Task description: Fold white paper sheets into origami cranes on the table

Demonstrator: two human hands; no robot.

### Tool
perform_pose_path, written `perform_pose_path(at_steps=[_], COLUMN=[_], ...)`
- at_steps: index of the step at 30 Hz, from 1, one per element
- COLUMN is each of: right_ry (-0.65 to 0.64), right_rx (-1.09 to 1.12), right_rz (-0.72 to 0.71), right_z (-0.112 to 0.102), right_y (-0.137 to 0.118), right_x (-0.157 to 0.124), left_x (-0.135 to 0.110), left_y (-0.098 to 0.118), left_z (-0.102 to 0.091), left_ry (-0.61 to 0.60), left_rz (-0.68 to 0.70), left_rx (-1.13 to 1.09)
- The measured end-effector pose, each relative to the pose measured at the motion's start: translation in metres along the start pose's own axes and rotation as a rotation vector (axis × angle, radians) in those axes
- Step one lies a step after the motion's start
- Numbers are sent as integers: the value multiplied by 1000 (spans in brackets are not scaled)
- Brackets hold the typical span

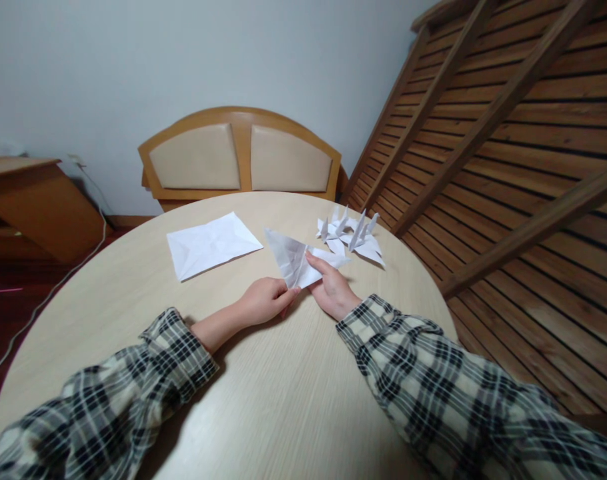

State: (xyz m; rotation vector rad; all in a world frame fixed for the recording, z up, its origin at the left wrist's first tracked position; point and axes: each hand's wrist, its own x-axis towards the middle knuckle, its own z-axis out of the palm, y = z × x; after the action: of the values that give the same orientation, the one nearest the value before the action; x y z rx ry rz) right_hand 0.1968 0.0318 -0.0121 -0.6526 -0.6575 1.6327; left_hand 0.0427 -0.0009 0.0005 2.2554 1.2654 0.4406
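A partly folded white paper point(294, 259) with crease lines lies on the round pale wooden table point(263, 400). My left hand point(264, 300) pinches its near corner with closed fingers. My right hand point(332, 288) grips the paper's right side, with the thumb pressed on top. Both arms wear plaid sleeves.
A creased flat white sheet point(211, 244) lies to the left of the hands. Several finished white paper cranes point(352, 235) stand at the table's far right. A wooden chair point(239, 159) is behind the table. A slatted wooden frame point(508, 147) leans on the right.
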Motion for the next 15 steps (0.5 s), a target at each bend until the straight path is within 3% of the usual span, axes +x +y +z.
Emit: perform_pose_path(at_steps=[5, 9, 12, 15], right_ry=[9, 24, 2, -34], right_rx=[-8, 4, 8, -31], right_rz=[-11, -7, -10, -37], right_z=[-2, -4, -3, -2], right_y=[0, 1, 1, 1], right_x=[3, 3, 2, 0], left_x=[3, 3, 2, 3], left_y=[4, 5, 4, -1], left_z=[7, 10, 10, 9], left_ry=[57, 58, 77, 75], left_rz=[5, 1, -7, -23], left_rx=[252, 302, 233, -40])
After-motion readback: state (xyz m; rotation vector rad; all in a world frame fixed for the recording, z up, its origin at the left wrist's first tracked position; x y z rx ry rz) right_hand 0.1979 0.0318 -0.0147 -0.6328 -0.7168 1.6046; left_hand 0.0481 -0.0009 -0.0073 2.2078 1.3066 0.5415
